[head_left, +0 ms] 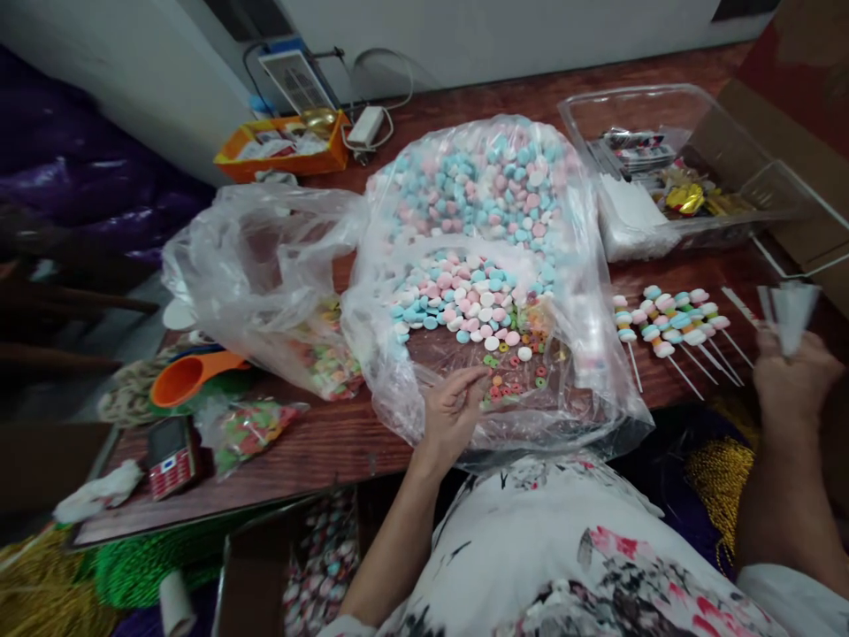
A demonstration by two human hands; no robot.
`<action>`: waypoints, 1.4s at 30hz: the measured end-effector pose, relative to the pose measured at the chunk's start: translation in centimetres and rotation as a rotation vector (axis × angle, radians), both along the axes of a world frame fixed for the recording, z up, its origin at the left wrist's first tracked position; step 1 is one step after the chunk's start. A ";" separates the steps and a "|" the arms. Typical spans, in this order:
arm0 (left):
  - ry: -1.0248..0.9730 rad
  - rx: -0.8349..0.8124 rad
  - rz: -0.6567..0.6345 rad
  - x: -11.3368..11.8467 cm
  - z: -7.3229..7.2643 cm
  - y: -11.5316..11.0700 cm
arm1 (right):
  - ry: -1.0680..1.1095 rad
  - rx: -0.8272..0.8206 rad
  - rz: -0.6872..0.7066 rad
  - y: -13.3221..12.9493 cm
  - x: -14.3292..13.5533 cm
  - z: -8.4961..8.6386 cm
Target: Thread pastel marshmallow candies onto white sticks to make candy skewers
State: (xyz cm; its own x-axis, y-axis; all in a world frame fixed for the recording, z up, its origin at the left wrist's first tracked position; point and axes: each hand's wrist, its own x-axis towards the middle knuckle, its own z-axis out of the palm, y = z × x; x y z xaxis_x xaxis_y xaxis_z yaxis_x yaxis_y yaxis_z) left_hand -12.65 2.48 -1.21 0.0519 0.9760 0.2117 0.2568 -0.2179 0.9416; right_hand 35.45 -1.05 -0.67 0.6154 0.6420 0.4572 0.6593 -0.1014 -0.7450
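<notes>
My left hand (455, 411) rests low over the mouth of a large clear plastic bag (590, 416), its fingers drawn together beside small coloured ring candies (508, 389). Whether anything is pinched there is hidden. Pink, blue and white marshmallows (474, 296) spill out of the same bag just beyond. Far to the right, my right hand (796, 376) is closed around a bunch of pale white sticks (791, 314), slightly blurred. Between the hands lie several candy skewers (683, 323) of marshmallows and rings on white sticks.
Left are another plastic bag (265, 265), a bag of gummy rings (248, 433), an orange scoop (189, 376) and a phone (173, 456). An orange tray (285, 164) stands at the back; a clear plastic box (730, 226) and cardboard carton (789, 168) stand right.
</notes>
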 end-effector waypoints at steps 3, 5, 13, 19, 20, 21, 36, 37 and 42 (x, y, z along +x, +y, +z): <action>-0.017 -0.028 0.140 -1.3 0.3 0.5 | 0.302 0.314 -0.053 -1.3 -6.0 2.6; -0.059 -0.046 0.208 -1.3 0.3 0.8 | 0.477 0.345 0.168 -1.5 -11.7 3.3; 0.043 0.109 0.103 -2.2 0.1 0.7 | 0.553 -0.231 0.832 0.1 -23.8 -4.3; 0.271 0.039 0.067 -3.3 -0.1 0.5 | 0.770 -0.245 0.640 -0.4 -22.8 -5.1; 0.347 0.031 -0.001 -2.8 0.0 1.1 | 0.783 -0.248 0.624 -0.5 -23.0 -5.0; 0.432 0.020 -0.069 -2.1 0.2 1.8 | 0.787 -0.258 0.621 -0.6 -23.2 -4.9; 0.808 0.221 -0.224 1.9 -2.1 5.3 | 0.504 -0.223 0.748 -1.3 -23.3 -5.8; 0.697 0.207 -0.154 1.5 -2.3 5.4 | 0.518 -0.221 0.743 -1.3 -23.2 -5.9; 0.492 0.239 0.002 1.4 -1.4 8.0 | 0.504 -0.223 0.684 -1.3 -23.0 -6.2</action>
State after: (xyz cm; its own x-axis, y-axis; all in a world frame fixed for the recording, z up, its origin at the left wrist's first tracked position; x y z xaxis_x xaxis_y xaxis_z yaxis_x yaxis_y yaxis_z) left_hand -11.25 10.49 -2.65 0.1983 0.9041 0.3786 0.6551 -0.4096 0.6349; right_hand 12.42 -2.31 -6.91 0.1580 0.9859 0.0542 0.2269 0.0172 -0.9738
